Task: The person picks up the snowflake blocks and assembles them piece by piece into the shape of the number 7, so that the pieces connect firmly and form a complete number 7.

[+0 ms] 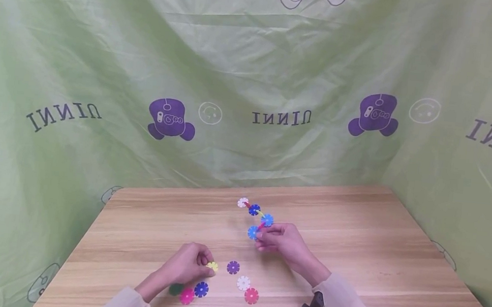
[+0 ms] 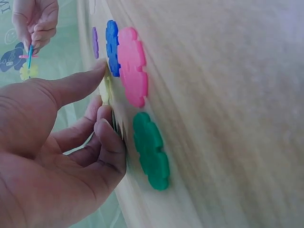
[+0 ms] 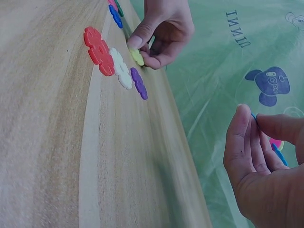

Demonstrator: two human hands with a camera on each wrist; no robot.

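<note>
My left hand (image 1: pixel 186 265) pinches a yellow notched plastic disc (image 1: pixel 213 267) between thumb and fingers, low over the table. In the right wrist view the same yellow disc (image 3: pixel 137 56) shows between the fingertips. Further right and forward, my right hand (image 1: pixel 285 245) holds up a chain of interlocking flower discs. Its fingertips pinch the light blue disc (image 1: pixel 253 232) at the near end. Beyond it come a pink disc, another light blue disc (image 1: pixel 267 220), a yellow one, a dark blue disc (image 1: pixel 254 209), a red one and a white disc (image 1: pixel 242 202) at the far end.
Loose discs lie on the wooden table (image 1: pixel 155 219): purple (image 1: pixel 233 267), white (image 1: pixel 243 283), red (image 1: pixel 251 296), dark blue (image 1: pixel 201 289), pink (image 1: pixel 187 296) and green (image 2: pixel 151 151). A printed green cloth (image 1: pixel 237 63) hangs behind the table and at both sides.
</note>
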